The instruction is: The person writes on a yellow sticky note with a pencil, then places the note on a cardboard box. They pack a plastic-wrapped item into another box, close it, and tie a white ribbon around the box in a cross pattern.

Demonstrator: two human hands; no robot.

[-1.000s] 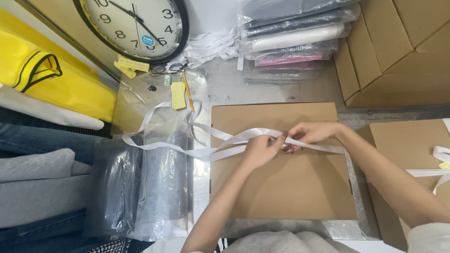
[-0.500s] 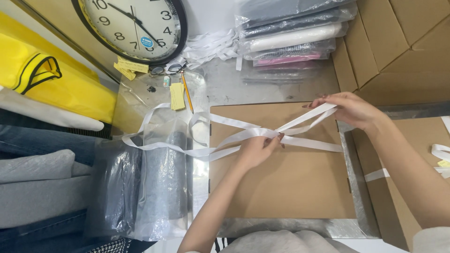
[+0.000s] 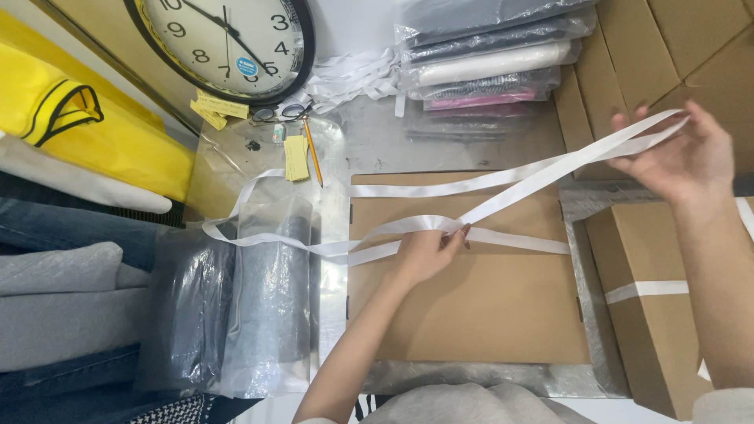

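My left hand (image 3: 428, 253) presses the crossing of the white satin ribbon (image 3: 503, 188) down on the flat brown cardboard box (image 3: 471, 306), fingers clenched on the ribbon there. My right hand (image 3: 677, 157), at 2 o'clock from the box, is grasping two ribbon strands pinched between fingertips, drawn taut and raised off the lid. Loose ribbon trails toward 9 o'clock across the clear plastic-bagged grey garment (image 3: 263, 298). The box lies on the metal surface (image 3: 377, 141). Round black-rimmed wall clock (image 3: 224, 39) at 11 o'clock; stack of bagged clothes (image 3: 491, 59) at 12 o'clock.
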